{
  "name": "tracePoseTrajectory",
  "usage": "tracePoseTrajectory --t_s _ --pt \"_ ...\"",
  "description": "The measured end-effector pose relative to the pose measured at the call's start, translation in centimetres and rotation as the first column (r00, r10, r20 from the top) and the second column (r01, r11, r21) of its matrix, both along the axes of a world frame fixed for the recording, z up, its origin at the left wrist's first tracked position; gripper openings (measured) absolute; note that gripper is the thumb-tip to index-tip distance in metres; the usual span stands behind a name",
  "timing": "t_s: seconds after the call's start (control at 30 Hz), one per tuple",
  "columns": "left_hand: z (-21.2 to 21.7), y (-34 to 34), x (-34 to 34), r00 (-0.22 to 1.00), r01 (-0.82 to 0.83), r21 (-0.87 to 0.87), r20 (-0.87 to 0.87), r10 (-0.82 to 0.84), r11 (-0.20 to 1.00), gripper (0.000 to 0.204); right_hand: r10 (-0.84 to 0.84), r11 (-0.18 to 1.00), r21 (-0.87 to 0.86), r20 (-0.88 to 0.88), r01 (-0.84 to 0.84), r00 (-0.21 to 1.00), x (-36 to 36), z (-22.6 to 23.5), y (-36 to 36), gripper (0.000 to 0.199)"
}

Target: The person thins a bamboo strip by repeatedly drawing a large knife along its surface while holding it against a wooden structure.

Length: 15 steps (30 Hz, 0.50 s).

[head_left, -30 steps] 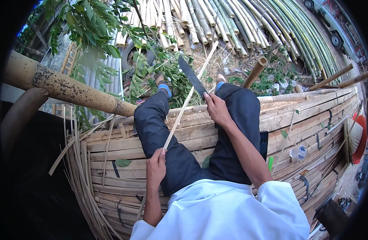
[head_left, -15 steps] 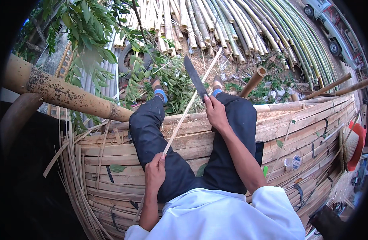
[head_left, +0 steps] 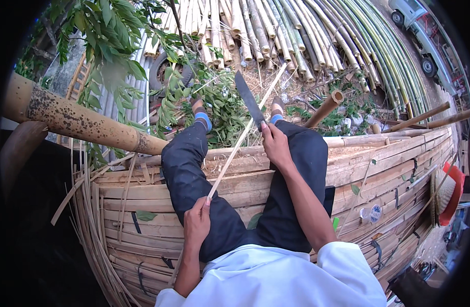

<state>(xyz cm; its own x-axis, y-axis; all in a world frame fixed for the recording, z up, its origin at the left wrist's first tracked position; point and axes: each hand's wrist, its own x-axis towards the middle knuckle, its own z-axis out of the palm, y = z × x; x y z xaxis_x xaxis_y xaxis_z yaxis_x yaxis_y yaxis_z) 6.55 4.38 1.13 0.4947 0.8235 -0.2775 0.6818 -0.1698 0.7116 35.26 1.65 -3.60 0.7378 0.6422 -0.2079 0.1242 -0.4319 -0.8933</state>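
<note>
My right hand (head_left: 276, 146) is closed round the handle of a long, dark-bladed machete (head_left: 248, 98), its blade pointing up and away to the left. A thin pale bamboo strip (head_left: 227, 163) passes just left of the machete and slants from my lap toward the far bamboo poles. Its near part is pinched in my left hand (head_left: 197, 220), which rests by my left thigh. The strip runs close along the lower blade; whether they touch, I cannot tell. The machete's handle is mostly hidden in my fist.
I sit on stacked split bamboo slats (head_left: 143, 204). Thin strips (head_left: 94, 240) hang at the left, below a thick bamboo pole (head_left: 86, 120). An upright bamboo stub (head_left: 324, 108) stands beyond my right knee. Leafy branches (head_left: 227, 115), a tyre (head_left: 171, 74) and bamboo poles (head_left: 306, 38) lie ahead.
Both hands keep their grips and nearly the same places. The view has shifted slightly, and my left knee sits a little further left.
</note>
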Motion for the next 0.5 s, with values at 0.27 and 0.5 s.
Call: tracePoseTrajectory --t_s 0.27,0.5 --pt "0.1 -0.5 0.1 1.0 -0.017 0.034 0.016 0.016 0.999 0.025 0.078 0.996 -0.049 0.069 -0.074 0.995 -0.1 0.4 -0.5 0.039" --pt "-0.2 -0.9 -0.7 0.996 -0.03 0.117 0.091 0.02 0.993 0.026 0.191 0.977 -0.117 0.113 -0.178 0.975 -1.3 -0.1 -0.5 0.037"
